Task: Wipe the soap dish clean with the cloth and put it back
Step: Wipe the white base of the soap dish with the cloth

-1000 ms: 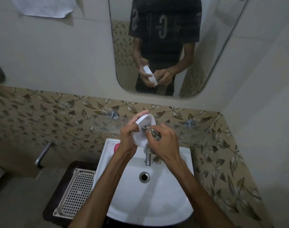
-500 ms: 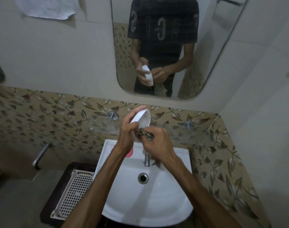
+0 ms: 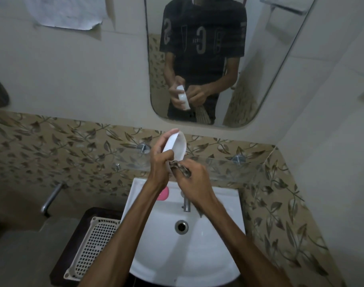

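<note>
Head: cloth [image 3: 180, 168] inside soap dish [image 3: 178, 147]

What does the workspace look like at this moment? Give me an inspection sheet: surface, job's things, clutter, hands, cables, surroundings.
Surface: white basin with a metal tap and an open drain; no water seen running.
Job's things: white soap dish held tilted above the basin's back edge; dark patterned cloth pressed against its lower end.
Clutter: pink soap on the basin ledge; white plastic basket on the dark stand to the left.
Hands: left hand grips the soap dish; right hand is closed on the cloth.
Cables: nothing seen.
Surroundings: glass shelf under the mirror, leaf-patterned tiles, paper stuck on the wall.
</note>
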